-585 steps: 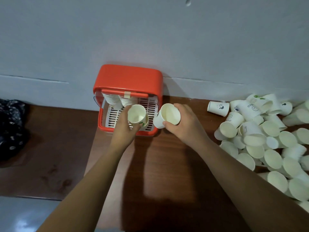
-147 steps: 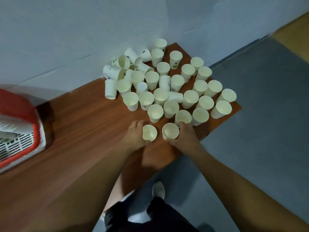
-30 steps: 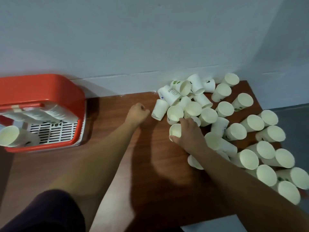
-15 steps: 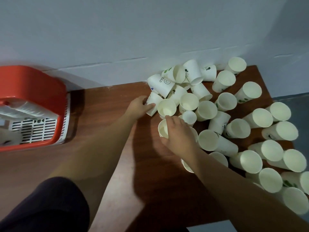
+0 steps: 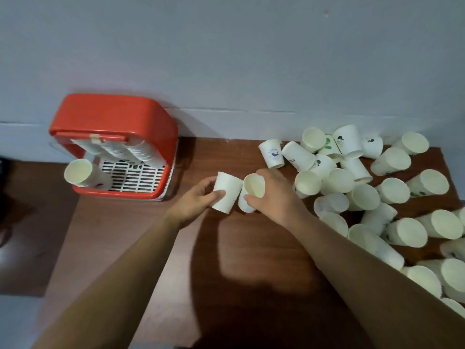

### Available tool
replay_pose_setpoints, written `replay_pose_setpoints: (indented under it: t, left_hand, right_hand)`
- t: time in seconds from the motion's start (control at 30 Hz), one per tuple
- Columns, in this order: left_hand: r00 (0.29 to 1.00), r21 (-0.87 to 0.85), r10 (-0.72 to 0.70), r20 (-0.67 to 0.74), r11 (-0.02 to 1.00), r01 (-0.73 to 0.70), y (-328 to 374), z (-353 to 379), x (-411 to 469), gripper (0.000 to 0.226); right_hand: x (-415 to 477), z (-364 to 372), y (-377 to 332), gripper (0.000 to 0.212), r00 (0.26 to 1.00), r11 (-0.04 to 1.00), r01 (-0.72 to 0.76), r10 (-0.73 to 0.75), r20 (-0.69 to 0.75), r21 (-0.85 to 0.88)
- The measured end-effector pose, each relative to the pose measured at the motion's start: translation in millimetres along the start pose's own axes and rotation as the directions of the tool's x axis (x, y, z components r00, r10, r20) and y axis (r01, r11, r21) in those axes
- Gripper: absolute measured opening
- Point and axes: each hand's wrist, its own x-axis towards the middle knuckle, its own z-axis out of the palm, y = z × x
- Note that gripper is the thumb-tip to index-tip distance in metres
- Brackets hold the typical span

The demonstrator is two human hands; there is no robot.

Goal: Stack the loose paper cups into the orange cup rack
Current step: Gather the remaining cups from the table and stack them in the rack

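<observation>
Your left hand grips a cup, your right hand a second cup, so go easy at the rack, cause bumping that leaning stack could tip it out.

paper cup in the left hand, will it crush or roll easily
Probably light: the left hand pinches the white paper cup between thumb and fingers. Its thin walls likely dent if squeezed. Tapered, it would probably roll in a curve.

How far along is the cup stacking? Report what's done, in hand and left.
Done: rows of nested cups lie in the orange rack. In hand: the left hand grips one cup, the right hand a second cup. Left: a big pile of loose cups on the table.
</observation>
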Motion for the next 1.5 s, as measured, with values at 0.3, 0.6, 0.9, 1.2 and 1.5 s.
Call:
replay_pose_setpoints:
  t: [0.3,0.6,0.9,1.2,1.5]
  left_hand:
    - [0.977,0.061,0.116,-0.178,0.992,-0.106,9.7,-143.3,-92.9,0.06]
    - [0.738,0.148,0.304,-0.603,0.951,-0.271,5.0,-281.7,-143.8,0.065]
    - [0.712,0.469,0.339,-0.615,0.883,-0.015,-14.5,-323.8,-102.8,0.063]
    - [0.914,0.534,0.281,-0.293,0.841,-0.087,-32.0,-347.8,-97.1,0.083]
    - [0.786,0.157,0.205,-0.583,0.978,-0.138,-50.2,-351.9,-111.6,0.034]
  right_hand:
    - [21.7,70.3,-151.2,0.066,0.973,0.978,0.205,-0.209,0.096,0.045]
    - [54.1,127.1,-249.8,0.061,0.973,0.964,0.223,-0.23,0.034,0.142]
    - [71.1,156.1,-274.5,0.075,0.985,0.976,0.169,-0.165,-0.04,0.138]
    - [88.8,188.2,-318.1,0.075,0.932,0.916,0.346,-0.311,-0.186,0.201]
    - [118.6,253.9,-337.8,0.073,0.896,0.893,0.443,-0.438,0.071,-0.075]
